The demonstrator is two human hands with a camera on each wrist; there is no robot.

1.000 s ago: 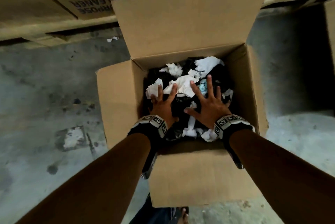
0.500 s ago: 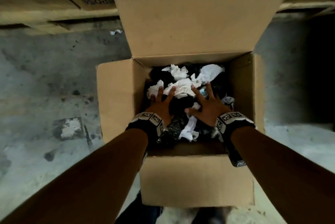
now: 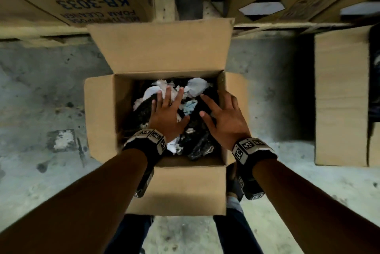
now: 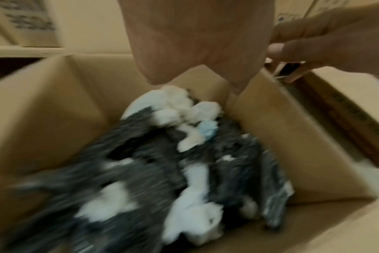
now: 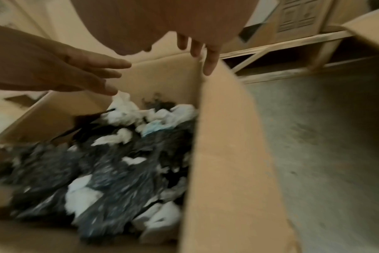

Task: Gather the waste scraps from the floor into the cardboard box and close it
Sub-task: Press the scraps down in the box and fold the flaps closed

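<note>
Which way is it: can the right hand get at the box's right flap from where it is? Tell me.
Probably yes. The right hand hangs open beside the right flap, its outer fingers already at the flap's edge, nothing between them. The left hand is clear of it.

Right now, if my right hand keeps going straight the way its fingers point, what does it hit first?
Probably the right flap of the cardboard box: the right hand has fingertips right at its upper edge.

Bare forearms; black wristband (image 3: 144, 148) on each wrist, grey blocks with black-white square markers; dark trousers (image 3: 232, 233).
</note>
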